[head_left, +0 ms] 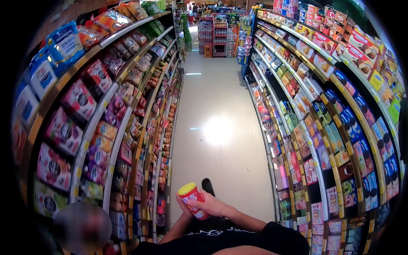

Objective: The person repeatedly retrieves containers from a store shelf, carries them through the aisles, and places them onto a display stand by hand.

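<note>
A red snack canister [192,194] with a yellow lid is held low in front of my body, slightly tilted. My right hand [212,205] wraps its right side, with the thumb lying across the printed front. On the other side my left hand [183,205] grips the canister, its fingers partly hidden behind it. The lid sits on the top end. Below it, the canister's lower end shows against my dark shirt.
Long shelves of packaged snacks [80,100] line the left. On the right, shelves hold boxed biscuits [348,123]. A pale, glossy aisle floor [212,93] runs ahead to a display of goods [219,38]. My dark shoe [207,186] shows below. Distant people stand at the far end.
</note>
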Tool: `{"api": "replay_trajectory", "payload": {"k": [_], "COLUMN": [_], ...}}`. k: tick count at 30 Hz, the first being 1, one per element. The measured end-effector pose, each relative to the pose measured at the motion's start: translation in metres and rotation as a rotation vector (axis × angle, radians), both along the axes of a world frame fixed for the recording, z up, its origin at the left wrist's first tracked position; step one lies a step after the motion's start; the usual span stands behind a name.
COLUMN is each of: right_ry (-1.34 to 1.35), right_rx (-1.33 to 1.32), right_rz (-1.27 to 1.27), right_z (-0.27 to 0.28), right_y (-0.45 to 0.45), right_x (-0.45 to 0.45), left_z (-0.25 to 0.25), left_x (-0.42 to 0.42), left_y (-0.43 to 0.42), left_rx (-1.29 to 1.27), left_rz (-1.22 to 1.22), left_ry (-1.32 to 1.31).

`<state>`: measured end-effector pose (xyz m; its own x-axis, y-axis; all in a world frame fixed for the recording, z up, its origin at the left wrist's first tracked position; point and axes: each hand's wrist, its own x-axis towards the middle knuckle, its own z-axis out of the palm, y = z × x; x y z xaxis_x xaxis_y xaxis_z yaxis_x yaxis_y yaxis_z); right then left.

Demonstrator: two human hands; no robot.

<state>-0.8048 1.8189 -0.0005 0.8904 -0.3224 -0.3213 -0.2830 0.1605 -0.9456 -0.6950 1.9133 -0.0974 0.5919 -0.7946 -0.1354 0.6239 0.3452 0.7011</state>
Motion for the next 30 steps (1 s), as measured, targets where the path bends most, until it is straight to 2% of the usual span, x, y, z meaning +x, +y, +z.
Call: {"api": "replay_trajectory", "payload": {"k": [3,5,6,8,9,11,16,20,23,26,27,30], "right_ry": [0.028,-0.045,-0.073,-0.046,-0.083,-0.162,-0.324,-0.312,-0.231,-0.363,-0.416,-0.381], "right_rx": [0.032,0.019,0.061,0.099,0.070,0.000,0.071,0.140,0.127,0.203,0.225,0.226], "right_rz": [-0.045,-0.114,-0.123,-0.178,-0.195,-0.229,-0.309,-0.273,-0.215,-0.211,-0.201,-0.215], "right_z": [0.016,0.022,0.015,0.052,0.050,0.045,0.046,0.015,-0.015,-0.010,-0.011,0.004], "right_y": [-0.068,-0.119,-0.150,-0.202,-0.224,-0.273,-0.362,-0.440,-0.515,-0.589,-0.616,-0.698], "right_x": [0.031,0.053,0.065,0.081,0.088,0.102,0.137,0.159,0.180,0.205,0.217,0.258], "left_z": [-0.005,-0.001,0.000,0.011,0.014,0.023,0.039,0.023,0.022,0.029,0.030,0.048], "left_x": [0.043,0.064,0.076,0.100,0.114,0.138,0.189,0.203,0.215,0.238,0.252,0.295], "left_y": [-0.075,-0.135,-0.167,-0.229,-0.259,-0.314,-0.410,-0.472,-0.536,-0.609,-0.637,-0.718], "left_rx": [-0.200,-0.063,-0.042,-0.133,-0.196,-0.200,-0.286,-0.072,-0.056,-0.039,-0.041,0.016], "left_rz": [-0.185,-0.140,-0.141,-0.281,-0.369,-0.480,-0.727,-0.533,-0.492,-0.511,-0.500,-0.511], "left_ry": [0.155,-0.093,-0.135,-0.018,0.012,-0.068,-0.354,-0.454,-0.357,-0.380,-0.481,-0.493]}}
